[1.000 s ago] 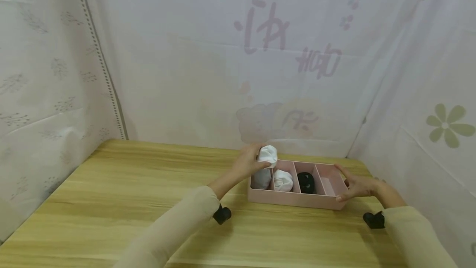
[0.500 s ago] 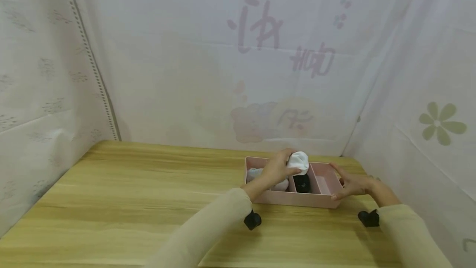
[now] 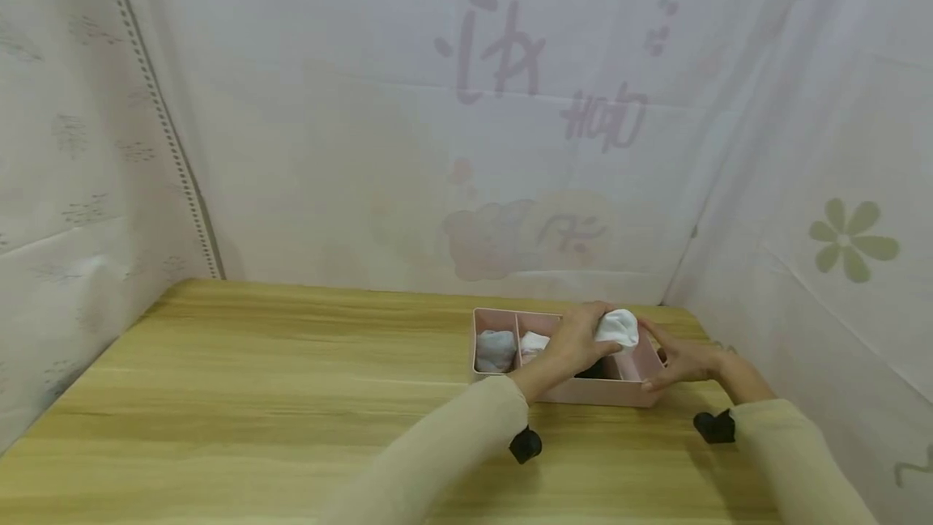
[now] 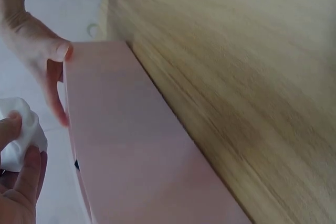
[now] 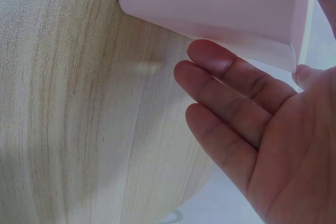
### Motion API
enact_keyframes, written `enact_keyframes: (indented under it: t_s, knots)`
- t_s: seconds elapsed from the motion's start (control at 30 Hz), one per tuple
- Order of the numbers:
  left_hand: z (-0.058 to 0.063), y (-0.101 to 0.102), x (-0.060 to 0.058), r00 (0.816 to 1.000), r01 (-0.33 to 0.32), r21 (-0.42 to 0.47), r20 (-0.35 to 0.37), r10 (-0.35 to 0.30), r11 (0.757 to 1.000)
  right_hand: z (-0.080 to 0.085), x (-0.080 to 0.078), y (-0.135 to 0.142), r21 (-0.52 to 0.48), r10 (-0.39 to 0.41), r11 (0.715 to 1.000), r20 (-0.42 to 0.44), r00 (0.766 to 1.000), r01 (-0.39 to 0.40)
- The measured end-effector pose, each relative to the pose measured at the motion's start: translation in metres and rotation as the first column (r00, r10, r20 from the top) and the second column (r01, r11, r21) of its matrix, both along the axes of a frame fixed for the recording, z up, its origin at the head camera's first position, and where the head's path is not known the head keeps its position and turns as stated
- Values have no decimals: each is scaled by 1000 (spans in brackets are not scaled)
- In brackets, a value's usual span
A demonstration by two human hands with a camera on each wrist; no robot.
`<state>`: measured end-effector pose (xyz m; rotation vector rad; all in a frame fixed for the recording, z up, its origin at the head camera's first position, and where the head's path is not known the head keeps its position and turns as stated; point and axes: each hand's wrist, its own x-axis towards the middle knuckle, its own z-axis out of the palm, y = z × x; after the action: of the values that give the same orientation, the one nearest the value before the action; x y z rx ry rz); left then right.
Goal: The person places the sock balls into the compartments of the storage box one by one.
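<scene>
A pink divided box [image 3: 605, 393] stands on the wooden table, its long side toward me. My left hand [image 3: 572, 343] pinches a balled-up white sock [image 3: 618, 328] between thumb and fingers, raised over the box's right part. At the box's right end, my right hand [image 3: 685, 360] grips it with thumb at the front corner and index finger at the back; the other fingers [image 5: 220, 106] extend below in the right wrist view. The leftmost compartment holds a grey sock bundle [image 3: 496, 351]. Beside it lies another white bundle [image 3: 534, 344]. A black bundle [image 3: 599, 369] is mostly hidden behind my left hand.
The wooden table top [image 3: 291, 395] spreads out to the left and front of the box. Printed white cloth [image 3: 350, 185] hangs behind it and along both sides. Black wrist mounts [image 3: 526, 446] stick out below both sleeves.
My left hand has carried the white sock rightward, from above the leftmost compartment, past the black bundle, to the right end. My right hand keeps its place on the box; the head view has shifted slightly.
</scene>
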<state>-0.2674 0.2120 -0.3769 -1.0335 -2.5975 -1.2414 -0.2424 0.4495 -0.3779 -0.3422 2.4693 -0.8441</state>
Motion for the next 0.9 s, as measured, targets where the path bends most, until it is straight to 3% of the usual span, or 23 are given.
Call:
enact_keyframes:
  t_s: [0.27,0.5,0.63,0.73,0.9]
  knots:
    - [-5,16,1,1000,-15,-42,-14,15,999,-1,0,1,-44,-14,999,39,999,16]
    - [-6,27,6,995,10,-137,-92,-23,991,-3,-1,2,-91,-1,996,24,1000,4]
    - [-10,31,6,984,28,-248,-162,-70,968,-4,-3,1,-98,25,995,16,1000,-23]
    - [-15,33,6,973,34,-324,-206,-106,945,-3,-3,1,-46,24,999,-6,1000,-24]
    - [-19,37,6,951,26,-367,-278,-137,930,-2,-2,3,8,2,1000,-13,1000,-2]
